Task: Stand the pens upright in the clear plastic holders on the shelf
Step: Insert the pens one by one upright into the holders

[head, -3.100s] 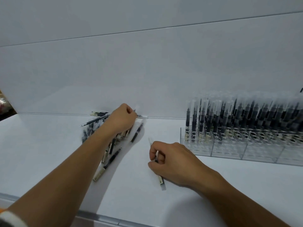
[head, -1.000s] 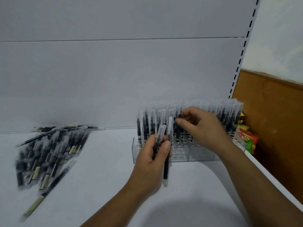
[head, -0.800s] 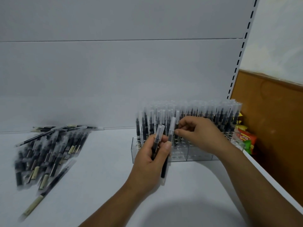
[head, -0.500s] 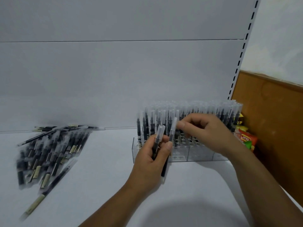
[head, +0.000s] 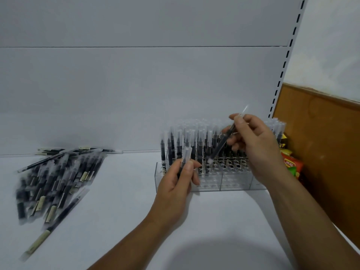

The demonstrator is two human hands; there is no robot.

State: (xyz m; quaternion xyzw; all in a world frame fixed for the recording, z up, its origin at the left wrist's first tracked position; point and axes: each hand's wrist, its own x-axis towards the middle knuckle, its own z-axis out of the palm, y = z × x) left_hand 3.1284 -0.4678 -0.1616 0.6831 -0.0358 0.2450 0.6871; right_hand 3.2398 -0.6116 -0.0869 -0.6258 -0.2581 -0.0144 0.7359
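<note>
While gripping one pen (head: 185,157) upright in the curled left hand (head: 175,185), pinching a second pen (head: 224,142) (black barrel, translucent ends, tilted) in the right hand (head: 255,147), just above the clear plastic holders (head: 233,182)

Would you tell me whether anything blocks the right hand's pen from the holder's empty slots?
Nothing visible does. The pen in the right hand hangs tilted, its lower end just over the open front slots of the holder. The standing pens are behind, and the left hand is off to the left.
</note>
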